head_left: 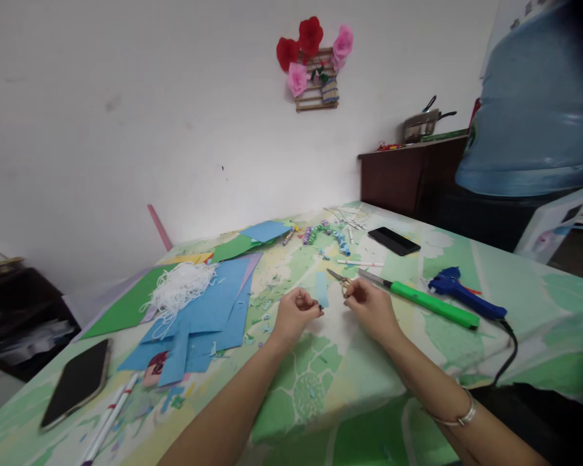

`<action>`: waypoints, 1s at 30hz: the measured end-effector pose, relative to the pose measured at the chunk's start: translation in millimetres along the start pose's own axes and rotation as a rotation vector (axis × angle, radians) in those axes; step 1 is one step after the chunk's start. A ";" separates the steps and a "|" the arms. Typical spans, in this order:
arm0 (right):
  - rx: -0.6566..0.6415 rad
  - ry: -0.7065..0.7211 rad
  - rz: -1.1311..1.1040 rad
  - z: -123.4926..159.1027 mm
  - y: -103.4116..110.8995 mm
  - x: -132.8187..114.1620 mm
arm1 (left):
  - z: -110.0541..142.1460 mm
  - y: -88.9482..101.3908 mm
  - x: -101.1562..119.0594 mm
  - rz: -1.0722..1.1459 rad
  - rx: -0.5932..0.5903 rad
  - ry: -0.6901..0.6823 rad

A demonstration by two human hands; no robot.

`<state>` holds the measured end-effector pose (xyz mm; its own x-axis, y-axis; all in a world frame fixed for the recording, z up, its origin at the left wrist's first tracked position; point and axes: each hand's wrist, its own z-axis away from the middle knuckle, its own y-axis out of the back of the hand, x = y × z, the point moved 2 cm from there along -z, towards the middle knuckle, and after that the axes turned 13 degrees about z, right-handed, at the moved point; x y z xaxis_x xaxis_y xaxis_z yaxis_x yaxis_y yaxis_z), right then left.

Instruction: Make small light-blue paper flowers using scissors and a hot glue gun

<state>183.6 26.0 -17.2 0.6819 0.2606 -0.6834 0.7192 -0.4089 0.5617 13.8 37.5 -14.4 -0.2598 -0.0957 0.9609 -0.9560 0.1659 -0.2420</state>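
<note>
My left hand (295, 313) rests on the table with its fingers curled in a pinch on something tiny and dark that I cannot make out. A small strip of light blue paper (321, 289) lies just beyond it. My right hand (369, 304) is closed around the handles of small gold scissors (341, 279), whose blades point away to the left. Both hands sit close together on the green patterned tablecloth (315, 382).
Blue paper sheets (208, 317) and green sheets (126, 304) with a tangle of white string (177, 289) lie left. A green-handled knife (427, 303), a blue glue gun (461, 294), two phones (78, 382) (393, 240), curled paper rolls (328, 233) and pens are around. A water bottle (529, 103) stands right.
</note>
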 end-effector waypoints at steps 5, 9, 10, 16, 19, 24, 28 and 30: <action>-0.091 0.067 0.608 -15.9 -0.1 0.1 | 0.3 -0.7 -2.4 0.000 -0.007 0.053; -0.265 0.029 0.833 -32.3 -1.5 4.4 | 2.7 -2.9 -1.0 0.007 0.004 0.088; -0.291 0.003 0.837 -36.6 -0.8 6.5 | 3.3 -3.1 -0.4 0.003 0.011 0.101; -0.476 -0.071 0.786 -55.7 6.6 12.9 | 6.0 -2.9 1.0 -0.054 -0.008 0.160; -0.518 -0.105 0.704 -55.1 14.9 12.6 | 4.6 -1.6 0.4 -0.086 -0.034 0.155; -0.618 -0.208 0.231 -35.2 23.4 17.9 | -2.4 3.2 -0.6 -0.166 -0.073 0.020; -0.579 -0.341 -0.263 -19.7 15.1 16.5 | -5.3 5.8 0.0 -0.213 -0.063 -0.033; -0.566 -0.328 -0.350 -16.7 7.5 9.1 | -4.7 5.3 0.9 -0.225 -0.083 -0.042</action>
<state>197.5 39.8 -11.4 0.3891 -0.0182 -0.9210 0.9063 0.1867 0.3792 9.2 42.9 -14.2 -0.0491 -0.1801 0.9824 -0.9763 0.2160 -0.0092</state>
